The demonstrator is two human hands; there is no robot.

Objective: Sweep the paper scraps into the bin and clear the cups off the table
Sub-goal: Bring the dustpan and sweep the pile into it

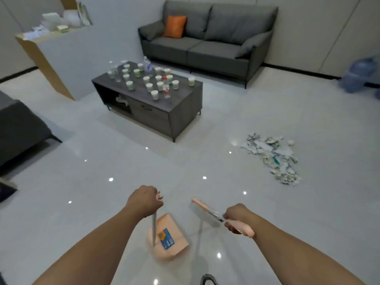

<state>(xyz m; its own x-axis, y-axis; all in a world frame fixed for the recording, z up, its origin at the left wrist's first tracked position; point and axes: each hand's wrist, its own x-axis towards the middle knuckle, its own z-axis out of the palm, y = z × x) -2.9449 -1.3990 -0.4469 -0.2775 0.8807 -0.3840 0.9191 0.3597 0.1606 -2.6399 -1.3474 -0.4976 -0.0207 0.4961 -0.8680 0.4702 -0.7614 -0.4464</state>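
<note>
My left hand (145, 200) grips the top of a thin pole that runs down to a peach dustpan (169, 237) with a blue label, hanging just above the floor. In my right hand (236, 218) I hold the peach handle of a broom (203, 211), whose head points up and to the left. A pile of torn paper scraps (273, 157) lies on the floor to the right, well ahead of both hands. Several paper cups (154, 94) stand on the dark coffee table (185, 112) further back. No bin is in view.
Plastic bottles (166, 89) stand among the cups. A grey sofa (207, 42) with an orange cushion is behind the table. A white counter (59, 58) is at the left, a dark seat (18, 128) at the left edge, and a blue water jug (359, 77) at the far right.
</note>
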